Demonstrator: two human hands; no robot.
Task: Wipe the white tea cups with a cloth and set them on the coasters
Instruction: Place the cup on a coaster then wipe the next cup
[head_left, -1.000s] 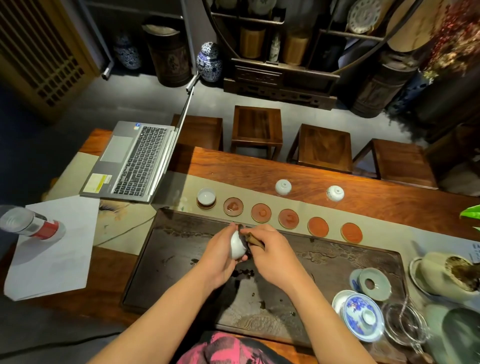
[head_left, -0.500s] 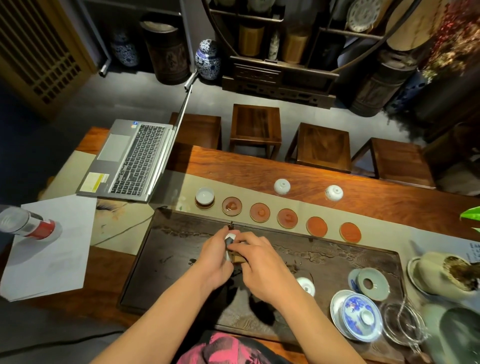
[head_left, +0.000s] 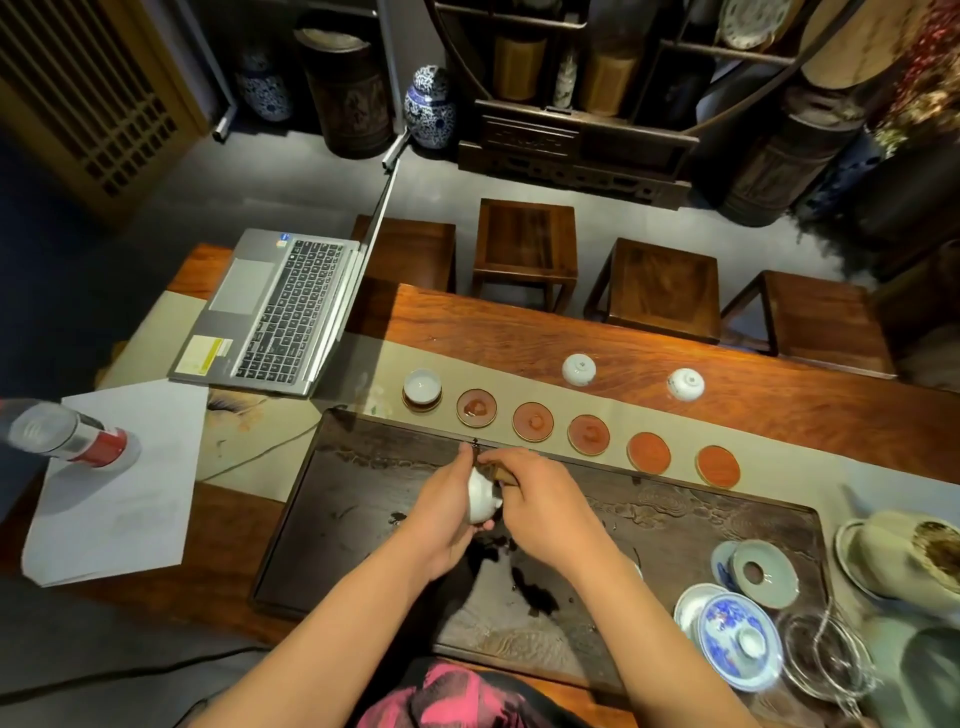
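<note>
Over the dark carved wooden tea tray (head_left: 363, 519), the left hand (head_left: 441, 519) is gripping a small white porcelain cup (head_left: 480, 500) while the right hand (head_left: 540, 506) is pinching a brown cloth (head_left: 500, 474), wiping it. Next, likely setting it on the nearest bare round reddish coaster (head_left: 476, 408) beyond the tray.

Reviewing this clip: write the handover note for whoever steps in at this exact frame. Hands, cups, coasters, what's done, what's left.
Left hand grips a white tea cup over the dark tea tray.
Right hand pinches a brown cloth against that cup; it is mostly hidden.
Done: one cup sits upright on the leftmost coaster.
Five coasters lie bare, the nearest next to the filled one.
Two more cups stand upside down on the wooden table behind the coaster row.
Left: finish wiping the held cup, set it down, then do the other two.
</note>
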